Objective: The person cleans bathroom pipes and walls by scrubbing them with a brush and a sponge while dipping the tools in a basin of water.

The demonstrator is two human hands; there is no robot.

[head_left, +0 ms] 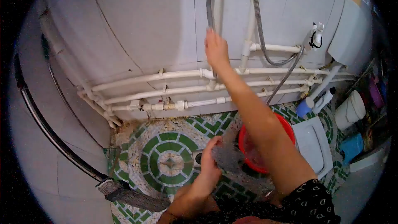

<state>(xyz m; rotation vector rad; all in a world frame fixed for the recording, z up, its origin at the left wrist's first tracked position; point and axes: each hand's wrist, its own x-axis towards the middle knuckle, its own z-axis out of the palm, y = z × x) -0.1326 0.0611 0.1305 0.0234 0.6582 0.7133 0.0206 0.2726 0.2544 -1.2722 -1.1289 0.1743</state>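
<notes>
My right hand [216, 50] is raised in front of the tiled wall, closed round the lower end of a slim grey handle [209, 6]. The handle runs up to a darker, blurred end at the top edge. Lower down, over the patterned floor, my left hand [208, 170] is cupped with its thumb apart from the fingers, which show only in part. Just right of it is a blurred grey patch [229, 155]; whether the hand touches it is unclear. My right forearm passes over a red basin [247, 141].
White pipes [151, 76] and a grey hose [258, 14] run along the wall. A dark pole [52, 132] with a grey fuzzy head [139, 197] leans at left. To the right are a white squat toilet [313, 143], a blue container [305, 107], a white bucket [350, 110] and a blue scoop [352, 146].
</notes>
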